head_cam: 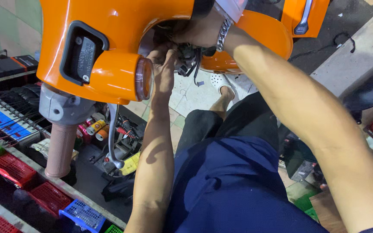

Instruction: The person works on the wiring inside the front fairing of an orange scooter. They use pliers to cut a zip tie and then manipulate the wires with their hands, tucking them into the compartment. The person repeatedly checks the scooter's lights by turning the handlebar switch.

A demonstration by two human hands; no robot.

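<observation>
Up inside the round opening of the orange scooter handlebar cowl (121, 26), near the top edge of the view, sits a dark cluster of wiring and connectors (188, 58), with black wires looping down out of it. Both hands are at this cluster. The left hand (164, 64) reaches up from below, its fingers (169, 48) curled together against the connectors; whether they actually pinch a wire I cannot tell, since the shell shades them. The right hand (197, 31) comes in from above and the right, wearing a metal link bracelet (223, 34) at the wrist, its fingers tucked into the opening and hidden, so their grip cannot be made out.

Just left of the opening, a round amber turn-signal lens (143, 79) caps the cowl's bulge, and a black switch housing (83, 54) is set in the orange face. Below that hangs a grey lever mount with a brownish rubber handgrip (60, 149) and a chrome brake lever (112, 138). Below the hands are the person's dark trousers and blue shirt, with one foot in a white perforated sandal (222, 83) on the tiled floor (191, 97). Along the lower left edge run red, blue and green plastic baskets (80, 214).
</observation>
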